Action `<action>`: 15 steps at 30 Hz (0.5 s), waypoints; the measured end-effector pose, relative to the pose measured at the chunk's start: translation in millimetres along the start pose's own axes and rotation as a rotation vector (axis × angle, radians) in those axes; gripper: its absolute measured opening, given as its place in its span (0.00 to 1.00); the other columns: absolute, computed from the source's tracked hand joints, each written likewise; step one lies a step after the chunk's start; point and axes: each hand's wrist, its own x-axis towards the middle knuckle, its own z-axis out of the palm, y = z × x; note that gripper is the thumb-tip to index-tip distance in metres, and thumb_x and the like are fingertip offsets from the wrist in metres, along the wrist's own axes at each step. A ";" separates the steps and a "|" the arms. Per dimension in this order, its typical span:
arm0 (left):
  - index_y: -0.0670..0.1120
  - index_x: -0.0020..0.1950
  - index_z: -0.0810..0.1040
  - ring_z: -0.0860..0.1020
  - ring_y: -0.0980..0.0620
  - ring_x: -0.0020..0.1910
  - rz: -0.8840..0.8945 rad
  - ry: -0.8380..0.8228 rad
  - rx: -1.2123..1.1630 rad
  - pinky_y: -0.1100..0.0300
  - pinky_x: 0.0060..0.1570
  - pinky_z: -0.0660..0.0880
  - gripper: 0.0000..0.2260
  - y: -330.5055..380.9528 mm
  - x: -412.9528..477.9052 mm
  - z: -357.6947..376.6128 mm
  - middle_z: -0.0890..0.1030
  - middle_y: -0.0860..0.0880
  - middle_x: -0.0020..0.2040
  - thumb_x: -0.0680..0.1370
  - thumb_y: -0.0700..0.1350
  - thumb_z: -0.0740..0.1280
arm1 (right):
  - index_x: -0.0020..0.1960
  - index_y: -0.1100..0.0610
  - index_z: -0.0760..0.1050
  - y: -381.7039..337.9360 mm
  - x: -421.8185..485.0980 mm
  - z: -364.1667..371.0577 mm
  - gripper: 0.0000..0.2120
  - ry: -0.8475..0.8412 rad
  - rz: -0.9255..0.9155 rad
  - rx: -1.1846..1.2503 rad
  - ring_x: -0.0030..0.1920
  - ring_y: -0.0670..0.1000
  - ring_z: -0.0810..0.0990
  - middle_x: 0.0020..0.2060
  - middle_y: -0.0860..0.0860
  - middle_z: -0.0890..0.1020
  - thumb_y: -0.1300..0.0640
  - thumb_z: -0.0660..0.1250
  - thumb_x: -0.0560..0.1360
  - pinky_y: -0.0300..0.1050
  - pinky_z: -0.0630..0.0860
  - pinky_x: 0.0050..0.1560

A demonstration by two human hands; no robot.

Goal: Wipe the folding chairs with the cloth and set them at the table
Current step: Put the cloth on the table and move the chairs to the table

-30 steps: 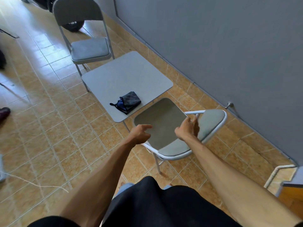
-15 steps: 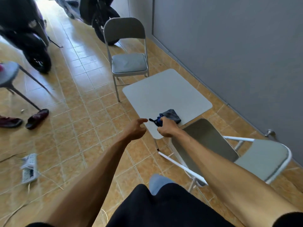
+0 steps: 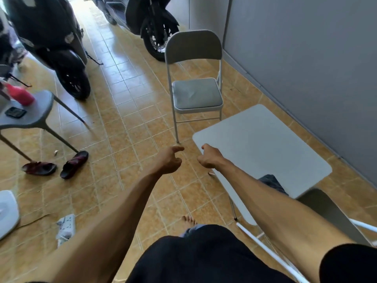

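Observation:
A grey folding chair (image 3: 196, 94) stands open beyond the far corner of the low grey table (image 3: 265, 139). A second folding chair (image 3: 326, 209) with a white frame sits at the table's near side, at the lower right. The dark cloth (image 3: 272, 180) lies on the table's near edge, mostly hidden behind my right forearm. My left hand (image 3: 170, 160) hovers over the floor left of the table, fingers loosely apart, holding nothing. My right hand (image 3: 208, 158) is a loose fist at the table's left corner, with nothing in it.
Two parked scooters (image 3: 61, 48) fill the back left and centre. A grey stool (image 3: 38, 117) at the left carries a pink bottle (image 3: 20, 94) and a phone. Sandals (image 3: 74, 164), a power strip (image 3: 65, 225) and a cord lie on the tiled floor. A grey wall (image 3: 306, 58) runs along the right.
My right hand left the near chair, touched the cloth on the table, then moved left past the table's corner. The cloth stayed on the table. My view swung left and up.

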 end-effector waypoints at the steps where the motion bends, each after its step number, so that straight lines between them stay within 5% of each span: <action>1: 0.48 0.73 0.71 0.72 0.47 0.70 -0.006 0.007 -0.006 0.53 0.69 0.67 0.24 -9.0 14.3 -18.5 0.71 0.46 0.73 0.77 0.35 0.62 | 0.76 0.61 0.64 -18.0 15.2 1.5 0.26 -0.005 0.002 -0.011 0.67 0.62 0.75 0.69 0.61 0.74 0.62 0.63 0.79 0.52 0.75 0.61; 3: 0.48 0.72 0.72 0.76 0.46 0.63 -0.012 0.031 -0.028 0.50 0.66 0.71 0.24 -27.0 39.9 -52.7 0.73 0.45 0.72 0.77 0.35 0.62 | 0.72 0.60 0.67 -50.7 43.2 4.9 0.22 -0.021 -0.008 -0.019 0.62 0.62 0.77 0.65 0.61 0.77 0.61 0.64 0.78 0.50 0.76 0.56; 6: 0.49 0.72 0.73 0.73 0.44 0.69 -0.008 0.021 -0.002 0.51 0.67 0.70 0.24 -54.3 86.4 -98.0 0.74 0.45 0.71 0.76 0.36 0.62 | 0.63 0.58 0.73 -91.4 90.5 5.2 0.13 -0.020 -0.005 -0.029 0.56 0.61 0.80 0.58 0.58 0.81 0.57 0.65 0.79 0.51 0.78 0.53; 12: 0.48 0.70 0.74 0.79 0.44 0.58 0.121 -0.081 0.019 0.54 0.59 0.73 0.25 -98.5 198.7 -168.8 0.77 0.41 0.67 0.74 0.35 0.62 | 0.68 0.61 0.70 -157.9 177.9 -2.0 0.21 0.071 0.135 0.066 0.63 0.62 0.76 0.64 0.60 0.77 0.56 0.66 0.78 0.53 0.74 0.58; 15: 0.47 0.71 0.74 0.74 0.45 0.67 0.202 -0.112 0.099 0.54 0.66 0.70 0.24 -106.8 247.6 -213.1 0.75 0.43 0.70 0.75 0.34 0.62 | 0.67 0.61 0.70 -189.5 214.4 -4.0 0.18 0.155 0.234 0.144 0.62 0.59 0.76 0.63 0.59 0.77 0.59 0.65 0.78 0.49 0.73 0.56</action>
